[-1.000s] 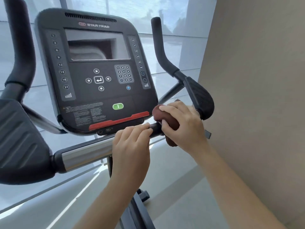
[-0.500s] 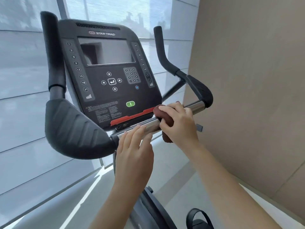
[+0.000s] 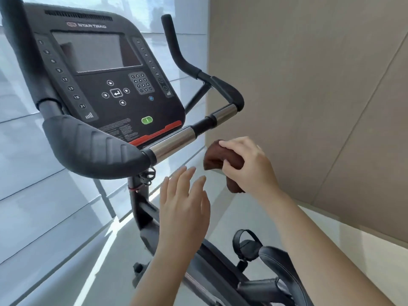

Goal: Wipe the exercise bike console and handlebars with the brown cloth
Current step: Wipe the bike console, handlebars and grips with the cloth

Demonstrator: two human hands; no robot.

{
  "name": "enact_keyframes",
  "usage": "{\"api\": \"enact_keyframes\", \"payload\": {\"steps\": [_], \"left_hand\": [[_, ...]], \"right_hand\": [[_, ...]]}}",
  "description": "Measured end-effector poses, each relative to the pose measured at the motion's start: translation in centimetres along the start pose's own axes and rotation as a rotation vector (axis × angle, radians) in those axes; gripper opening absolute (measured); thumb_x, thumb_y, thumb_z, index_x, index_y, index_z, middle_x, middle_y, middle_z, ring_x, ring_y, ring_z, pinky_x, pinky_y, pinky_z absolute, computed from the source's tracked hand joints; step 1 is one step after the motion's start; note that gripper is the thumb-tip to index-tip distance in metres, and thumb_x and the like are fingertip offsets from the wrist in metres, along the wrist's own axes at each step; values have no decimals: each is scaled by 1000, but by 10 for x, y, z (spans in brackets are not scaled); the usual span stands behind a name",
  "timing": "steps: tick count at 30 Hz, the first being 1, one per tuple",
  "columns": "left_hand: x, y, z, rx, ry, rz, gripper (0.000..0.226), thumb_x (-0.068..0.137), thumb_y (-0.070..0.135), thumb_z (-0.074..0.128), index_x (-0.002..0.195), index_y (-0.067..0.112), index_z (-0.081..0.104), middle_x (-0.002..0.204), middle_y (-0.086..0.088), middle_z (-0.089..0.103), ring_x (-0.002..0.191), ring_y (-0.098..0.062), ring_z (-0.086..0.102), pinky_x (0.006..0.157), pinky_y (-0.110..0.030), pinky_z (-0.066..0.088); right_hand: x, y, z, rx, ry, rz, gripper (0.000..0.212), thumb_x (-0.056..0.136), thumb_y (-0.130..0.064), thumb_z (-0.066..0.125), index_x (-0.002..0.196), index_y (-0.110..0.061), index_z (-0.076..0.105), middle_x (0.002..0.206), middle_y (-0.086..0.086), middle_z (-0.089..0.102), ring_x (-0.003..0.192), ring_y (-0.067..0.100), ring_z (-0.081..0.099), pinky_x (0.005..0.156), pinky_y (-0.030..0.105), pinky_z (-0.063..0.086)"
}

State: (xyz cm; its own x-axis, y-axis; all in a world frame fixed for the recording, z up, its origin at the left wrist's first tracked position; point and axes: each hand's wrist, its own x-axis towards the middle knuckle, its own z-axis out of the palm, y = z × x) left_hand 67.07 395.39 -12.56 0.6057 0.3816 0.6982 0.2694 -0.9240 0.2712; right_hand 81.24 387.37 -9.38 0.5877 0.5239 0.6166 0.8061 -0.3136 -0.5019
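The black exercise bike console (image 3: 103, 85) with a grey screen and keypad fills the upper left. Below it runs the handlebar (image 3: 174, 143), a chrome and black crossbar with padded black rests at each end and two upright horns. My right hand (image 3: 251, 166) holds the bunched brown cloth (image 3: 217, 156) in the air, just below and to the right of the crossbar, not touching it. My left hand (image 3: 184, 204) hovers lower, fingers spread, holding nothing and off the bar.
A beige panelled wall (image 3: 309, 85) stands close on the right. Frosted window panels (image 3: 33, 195) lie behind the bike on the left. The bike frame (image 3: 145, 217), a strapped pedal (image 3: 247, 246) and pale floor lie below my arms.
Both hands have come off the crossbar and dropped lower. The right hand pulled the cloth away from the bar; the left hand let go and opened. The view tilted downward.
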Motion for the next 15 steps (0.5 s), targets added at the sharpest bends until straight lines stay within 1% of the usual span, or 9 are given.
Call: {"api": "enact_keyframes", "payload": {"steps": [3, 5, 8, 11, 13, 15], "left_hand": [[-4, 27, 4, -96, -3, 89, 28, 71, -2, 71, 99, 2, 68, 113, -19, 64, 110, -37, 57, 95, -56, 40], [-9, 47, 7, -160, -17, 141, 28, 71, -2, 71, 98, 1, 68, 111, -20, 64, 109, -37, 58, 93, -55, 42], [-17, 79, 13, -229, -47, 211, 29, 68, -3, 73, 97, 2, 68, 109, -19, 65, 106, -37, 60, 91, -54, 45], [-26, 112, 22, -304, -78, 258, 30, 68, -3, 73, 98, 2, 68, 107, -19, 66, 105, -37, 60, 90, -55, 45], [-33, 138, 30, -355, -110, 297, 30, 70, -3, 71, 99, 2, 67, 108, -18, 66, 106, -37, 59, 89, -56, 46], [-39, 165, 39, -401, -141, 344, 29, 70, -4, 71, 98, 2, 68, 108, -18, 66, 106, -36, 59, 88, -56, 46]], "right_hand": [[-30, 10, -30, -57, 50, 33, 37, 77, -20, 61, 113, -28, 63, 111, -7, 59, 92, 24, 52, 79, 29, 42], [-49, 16, -53, -77, 88, 70, 37, 76, -23, 58, 112, -29, 64, 109, -9, 59, 91, 22, 52, 80, 28, 41], [-77, 25, -89, -95, 136, 131, 37, 76, -19, 60, 112, -26, 65, 108, -8, 59, 93, 24, 54, 83, 27, 40], [-104, 36, -124, -105, 168, 191, 37, 77, -13, 63, 112, -24, 65, 109, -6, 59, 96, 27, 56, 87, 34, 45], [-125, 46, -147, -104, 184, 242, 38, 77, -9, 65, 112, -23, 65, 109, -4, 59, 98, 28, 56, 89, 39, 46], [-146, 57, -171, -107, 218, 298, 38, 77, -7, 65, 112, -22, 65, 109, -4, 59, 99, 27, 56, 91, 40, 45]]}}
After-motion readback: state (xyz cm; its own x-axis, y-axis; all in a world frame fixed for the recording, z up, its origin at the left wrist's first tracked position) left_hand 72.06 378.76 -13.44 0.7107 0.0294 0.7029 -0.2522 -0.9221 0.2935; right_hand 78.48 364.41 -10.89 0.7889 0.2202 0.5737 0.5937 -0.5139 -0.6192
